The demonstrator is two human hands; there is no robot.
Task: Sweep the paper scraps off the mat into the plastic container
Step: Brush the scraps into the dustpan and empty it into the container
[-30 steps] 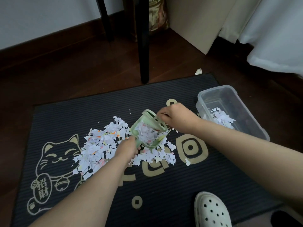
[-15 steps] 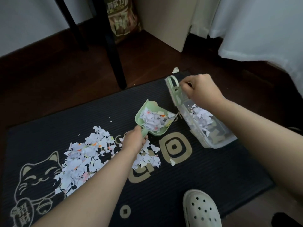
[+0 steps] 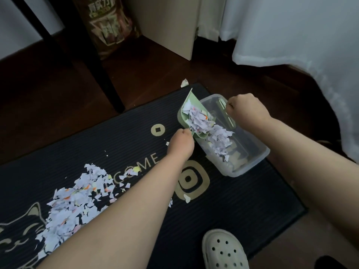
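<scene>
While most scraps [image 3: 71,202] lay on the mat [image 3: 242,206], my left hand [image 3: 180,141] gripped the tilted dustpan [image 3: 191,105] over the container [image 3: 250,166]; my right hand [image 3: 245,110] seemed closed on a brush [image 3: 226,111]. Tipping too fast could spill paper over the rim.

A pale perforated foam clog [image 3: 223,251] sits at six o'clock, its toe pointing toward twelve, resting on the near edge of the floor covering. At twelve o'clock stands a brown printed foil bag [image 3: 108,26] with large lettering, upright on the dark reddish wooden floor [image 3: 58,90]. A black chair leg [image 3: 103,74] slants down from eleven o'clock, just in front of the bag. A second black leg [image 3: 35,22] crosses the ten o'clock corner. Beside the bag, toward one o'clock, is a plain beige flat panel [image 3: 169,26]. A white draped cloth [image 3: 291,35] fills the two o'clock area, hanging to the floor.
</scene>
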